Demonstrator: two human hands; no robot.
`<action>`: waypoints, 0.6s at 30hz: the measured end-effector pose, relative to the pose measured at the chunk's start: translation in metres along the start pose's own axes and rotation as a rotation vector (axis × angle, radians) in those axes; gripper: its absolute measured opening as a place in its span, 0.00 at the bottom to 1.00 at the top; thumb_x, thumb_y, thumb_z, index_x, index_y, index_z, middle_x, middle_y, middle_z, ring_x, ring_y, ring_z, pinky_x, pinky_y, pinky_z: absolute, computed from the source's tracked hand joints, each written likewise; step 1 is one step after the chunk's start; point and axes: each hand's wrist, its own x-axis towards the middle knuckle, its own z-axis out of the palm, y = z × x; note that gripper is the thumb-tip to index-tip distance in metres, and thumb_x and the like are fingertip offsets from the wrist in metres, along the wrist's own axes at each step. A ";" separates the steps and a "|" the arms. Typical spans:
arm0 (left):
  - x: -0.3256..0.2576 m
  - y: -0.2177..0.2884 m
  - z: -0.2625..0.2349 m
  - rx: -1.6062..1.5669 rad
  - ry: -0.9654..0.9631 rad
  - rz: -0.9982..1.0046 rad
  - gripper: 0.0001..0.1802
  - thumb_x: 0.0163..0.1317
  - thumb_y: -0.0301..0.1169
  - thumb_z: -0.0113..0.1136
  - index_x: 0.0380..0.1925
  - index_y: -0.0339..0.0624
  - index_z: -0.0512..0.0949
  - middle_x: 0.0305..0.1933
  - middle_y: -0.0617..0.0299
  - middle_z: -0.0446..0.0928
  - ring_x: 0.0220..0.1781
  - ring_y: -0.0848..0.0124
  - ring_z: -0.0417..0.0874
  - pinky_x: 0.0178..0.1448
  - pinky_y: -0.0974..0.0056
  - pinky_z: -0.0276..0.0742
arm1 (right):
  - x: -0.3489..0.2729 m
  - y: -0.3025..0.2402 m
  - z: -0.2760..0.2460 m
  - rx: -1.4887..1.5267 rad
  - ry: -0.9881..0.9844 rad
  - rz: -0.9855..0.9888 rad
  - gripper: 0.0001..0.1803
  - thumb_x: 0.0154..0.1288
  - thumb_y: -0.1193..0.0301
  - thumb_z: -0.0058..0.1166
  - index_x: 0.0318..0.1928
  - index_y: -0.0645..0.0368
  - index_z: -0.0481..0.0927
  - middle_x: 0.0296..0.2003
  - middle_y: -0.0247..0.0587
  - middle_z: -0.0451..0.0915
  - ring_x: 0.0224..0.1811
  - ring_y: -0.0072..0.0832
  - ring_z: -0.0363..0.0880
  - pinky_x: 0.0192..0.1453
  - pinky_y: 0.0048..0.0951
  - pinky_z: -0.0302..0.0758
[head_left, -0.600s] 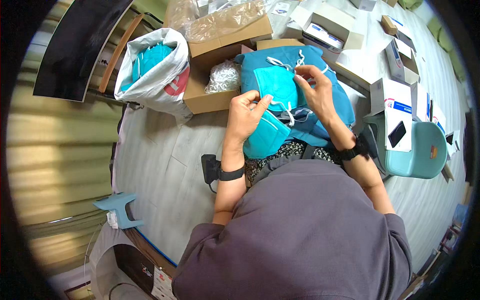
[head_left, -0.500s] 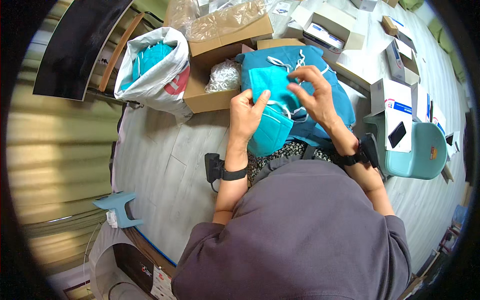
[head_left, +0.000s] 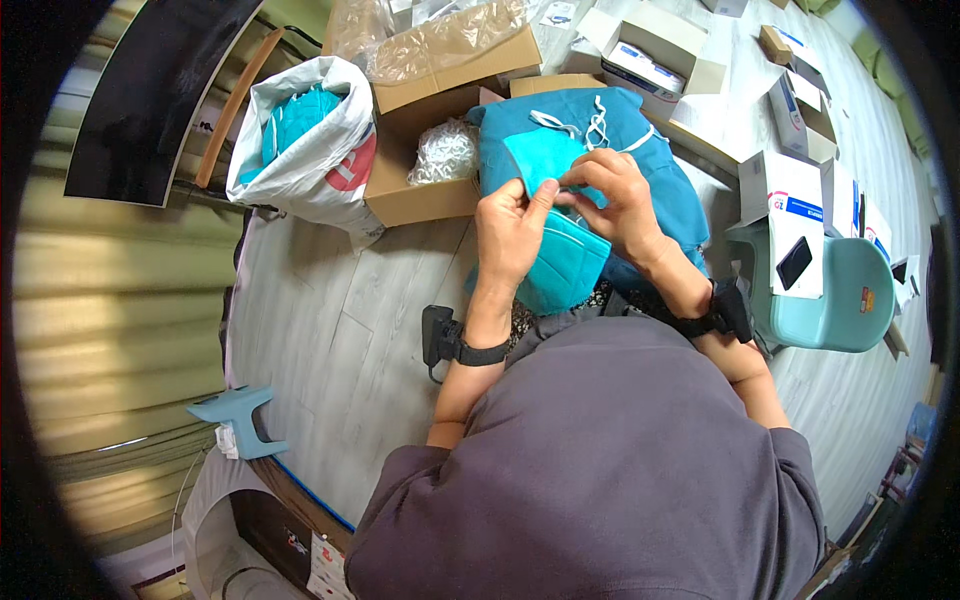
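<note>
Over my lap, my left hand (head_left: 510, 228) is closed on a teal folded face mask (head_left: 562, 262), its thumb pressed on top. My right hand (head_left: 622, 208) meets it from the other side, thumb and fingers pinched at the mask's edge; whether a strap is between them is hidden. The teal fabric spreads above and below the fingers, with a pale seam along the lower part. Beneath lies a darker blue cushion-like cloth bundle (head_left: 655, 175), and white elastic straps (head_left: 598, 122) rest on its far side.
A white sack (head_left: 300, 165) of teal masks stands far left. Beside it, a cardboard box (head_left: 420, 204) holds a bundle of white elastic (head_left: 444, 152). At right a pale green stool (head_left: 855, 310) carries a white box and a phone (head_left: 795, 262). More open white cartons (head_left: 640, 40) lie behind.
My right hand has come down and left to the mask, its fingers going from spread to pinched. My left hand has shifted slightly right, tilting the mask.
</note>
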 end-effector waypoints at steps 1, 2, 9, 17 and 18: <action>-0.002 0.006 0.004 -0.014 -0.041 0.001 0.22 0.67 0.34 0.65 0.16 0.40 0.68 0.18 0.76 0.63 0.22 0.86 0.57 0.22 0.71 0.52 | 0.000 0.002 0.001 0.034 0.015 0.020 0.11 0.53 0.68 0.68 0.35 0.54 0.80 0.31 0.36 0.78 0.35 0.36 0.77 0.43 0.33 0.68; -0.003 0.008 0.006 -0.028 -0.082 0.002 0.23 0.66 0.34 0.65 0.16 0.41 0.67 0.17 0.77 0.62 0.22 0.86 0.57 0.21 0.71 0.52 | 0.000 0.001 0.000 0.048 0.038 0.026 0.08 0.53 0.75 0.67 0.33 0.56 0.79 0.27 0.36 0.77 0.31 0.34 0.76 0.39 0.32 0.69; -0.007 -0.004 0.013 0.144 -0.163 0.072 0.22 0.63 0.28 0.65 0.16 0.38 0.64 0.16 0.73 0.58 0.21 0.84 0.56 0.21 0.68 0.52 | -0.002 0.004 0.009 0.237 0.016 0.163 0.08 0.59 0.79 0.62 0.35 0.59 0.75 0.28 0.44 0.76 0.30 0.40 0.76 0.35 0.36 0.73; -0.007 0.002 0.013 0.255 -0.080 0.218 0.20 0.62 0.27 0.65 0.15 0.36 0.68 0.15 0.71 0.59 0.21 0.84 0.58 0.21 0.68 0.53 | 0.004 0.080 0.008 -0.040 0.196 0.371 0.06 0.60 0.79 0.60 0.32 0.60 0.75 0.25 0.45 0.77 0.25 0.36 0.79 0.31 0.32 0.73; 0.001 0.003 0.014 0.256 -0.061 0.210 0.21 0.61 0.27 0.66 0.14 0.37 0.66 0.15 0.72 0.58 0.21 0.84 0.57 0.21 0.68 0.52 | 0.011 0.088 0.008 -0.053 0.208 0.333 0.06 0.60 0.79 0.60 0.33 0.60 0.75 0.25 0.45 0.77 0.25 0.35 0.79 0.31 0.32 0.73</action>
